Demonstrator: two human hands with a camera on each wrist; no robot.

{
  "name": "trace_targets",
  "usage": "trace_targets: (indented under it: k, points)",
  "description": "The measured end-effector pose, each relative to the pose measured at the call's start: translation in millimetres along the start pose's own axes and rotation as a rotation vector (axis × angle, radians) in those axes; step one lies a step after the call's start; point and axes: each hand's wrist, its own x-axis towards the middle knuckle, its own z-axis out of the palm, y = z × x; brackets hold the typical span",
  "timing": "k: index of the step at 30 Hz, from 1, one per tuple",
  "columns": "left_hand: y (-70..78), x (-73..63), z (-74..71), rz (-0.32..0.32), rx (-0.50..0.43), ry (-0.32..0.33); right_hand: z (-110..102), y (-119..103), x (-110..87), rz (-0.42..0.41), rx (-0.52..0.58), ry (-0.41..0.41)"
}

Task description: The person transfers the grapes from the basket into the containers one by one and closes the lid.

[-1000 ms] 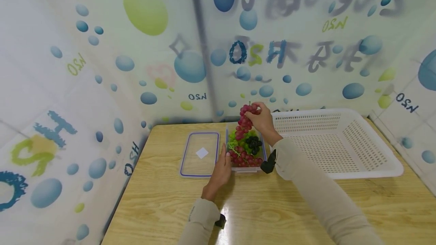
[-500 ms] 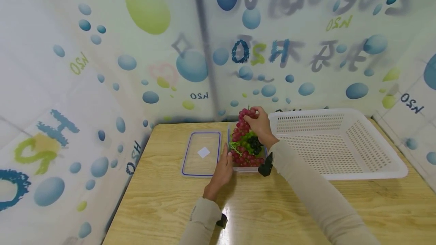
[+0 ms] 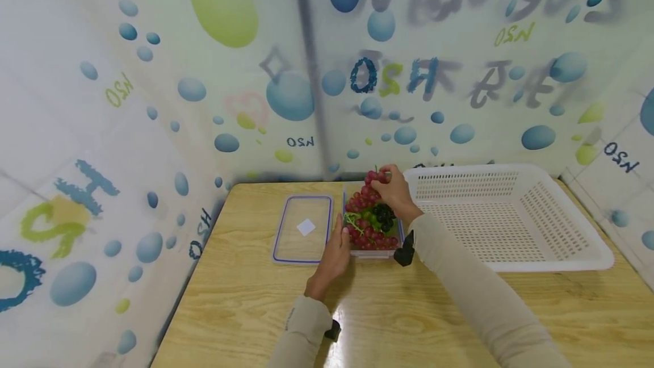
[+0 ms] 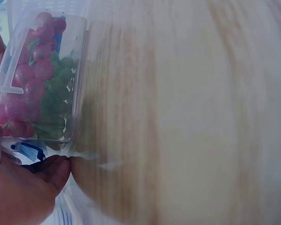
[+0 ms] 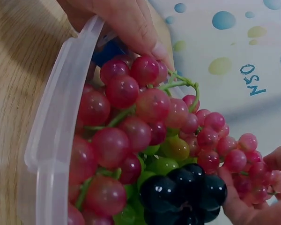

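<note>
A clear plastic box (image 3: 375,254) holds a bunch of red grapes (image 3: 372,238), black grapes (image 3: 384,217) and green grapes (image 5: 161,165). My right hand (image 3: 394,187) pinches the top of a second red grape bunch (image 3: 361,201), near its stem. That bunch slants down to the left, its lower end over the box's far part. Along the box's left wall lies my left hand (image 3: 334,253), fingers fairly straight and touching the side. In the right wrist view the left hand (image 5: 133,28) shows at the rim beside the red grapes.
A transparent lid (image 3: 288,237) with a blue edge and a white label (image 3: 306,227) lies left of the box. To the right stands a large white slotted basket (image 3: 475,229). A patterned wall covering (image 3: 286,152) rises behind the wooden table (image 3: 235,283).
My right hand has come down a little with the red grape bunch, whose lower end now sits nearer the box's left side. The left hand stays at the box wall.
</note>
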Motion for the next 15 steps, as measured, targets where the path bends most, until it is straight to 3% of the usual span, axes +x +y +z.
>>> trace_targets:
  k: [7,15]
  points:
    - [2.7,0.4,-1.6,0.004,0.002,0.005,-5.8,-0.6,1.6,0.015,-0.131,-0.058]
    - [1.4,1.0,-0.4,0.0,0.002,-0.002,-9.2,-7.2,-3.7,-0.038,-0.453,-0.077]
